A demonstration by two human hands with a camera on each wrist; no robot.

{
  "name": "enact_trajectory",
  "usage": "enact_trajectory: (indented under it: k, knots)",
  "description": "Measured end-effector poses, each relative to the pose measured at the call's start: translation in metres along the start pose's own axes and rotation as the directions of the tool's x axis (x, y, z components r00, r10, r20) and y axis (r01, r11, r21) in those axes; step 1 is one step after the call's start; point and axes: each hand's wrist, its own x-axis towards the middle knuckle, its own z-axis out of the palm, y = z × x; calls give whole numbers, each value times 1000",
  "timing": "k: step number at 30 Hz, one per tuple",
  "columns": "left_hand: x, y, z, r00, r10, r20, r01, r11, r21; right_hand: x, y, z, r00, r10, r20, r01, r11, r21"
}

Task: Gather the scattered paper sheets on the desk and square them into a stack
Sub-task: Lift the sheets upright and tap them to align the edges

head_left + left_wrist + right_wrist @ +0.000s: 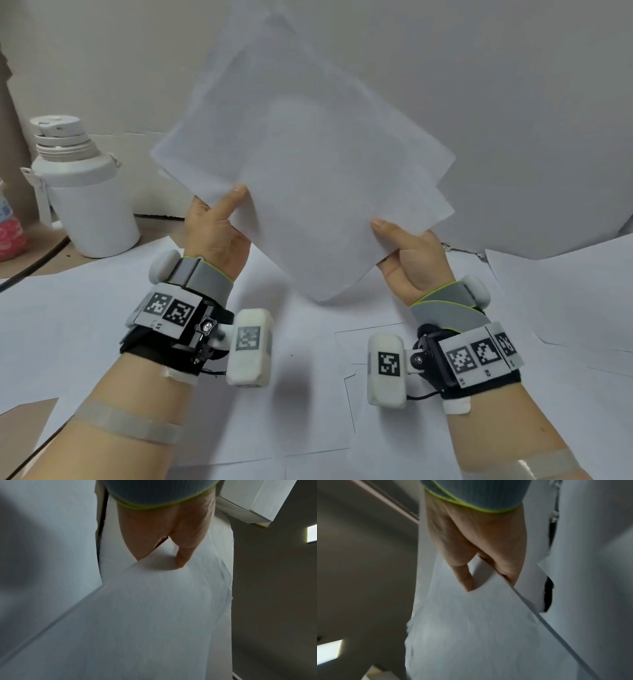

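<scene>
Midway: left hand (219, 236) and right hand (409, 260) pinching lifted unsquared sheets (308, 171), more loose sheets (102, 308) left on desk (30, 435).

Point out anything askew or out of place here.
The held sheets are fanned, corners offset at the right, not squared, pinched by the left hand and right hand. More loose sheets lie scattered, overlapping at angles on the desk. The white bottle stands upright; nothing spilled.
</scene>
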Motion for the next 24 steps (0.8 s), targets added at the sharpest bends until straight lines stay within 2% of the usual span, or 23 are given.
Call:
enact_trajectory:
  k: [3,5,8,10,13,15,19,24]
  knots:
    - [1,-1,-4,1000,-18,14,18,999,40,-1,-11,-4,982,-173,-74,161,975,-154]
    - [2,5,-7,1000,-25,7,24,996,91,0,-22,-12,943,-312,-112,268,917,-297]
    - [7,16,-21,999,-32,31,25,974,226,1,-37,-25,881,-466,-86,377,799,-468]
    - [9,19,-26,995,-29,96,-9,926,377,0,-42,-30,874,-483,-59,386,763,-519]
    - [5,16,-22,982,23,188,-132,793,595,0,-41,-28,881,-473,-3,387,724,-571]
    - [-1,15,-14,970,79,232,-212,745,633,-1,-40,-25,885,-464,22,388,713,-584]
    - [1,24,-10,954,164,250,-283,767,576,-2,-44,-24,894,-447,25,378,725,-576]
    - [2,22,-18,959,146,244,-257,811,525,-3,-38,-24,922,-387,18,336,777,-533]
